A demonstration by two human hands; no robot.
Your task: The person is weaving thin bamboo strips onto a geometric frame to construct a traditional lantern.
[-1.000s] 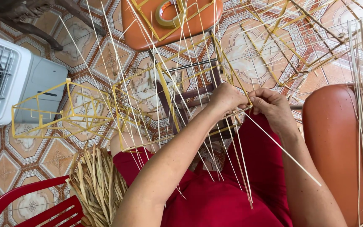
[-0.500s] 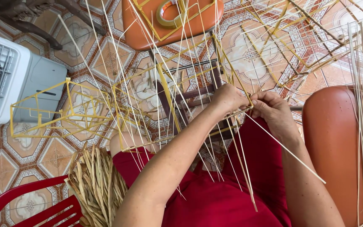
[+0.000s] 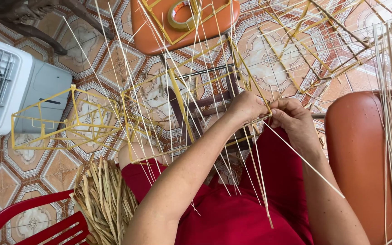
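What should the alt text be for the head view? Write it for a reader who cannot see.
Seen from above, a person's left hand and right hand meet on thin pale straw strips at a yellow wire frame over a red-clothed lap. Below lie a dried straw bundle and patterned floor tiles.

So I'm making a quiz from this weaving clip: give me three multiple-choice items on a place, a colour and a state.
1. Where does the bundle of dried leaves lie?
A. by the red plastic chair
B. on the orange stool
C. on the white fan

2. What colour is the wire frame?
A. blue
B. yellow
C. black

3. What are the hands doing?
A. resting open
B. pinching thin bamboo sticks
C. holding scissors

A: the leaves lie at lower left, against the chair.
B: its bars are yellow.
B: left hand and right hand meet on the sticks.
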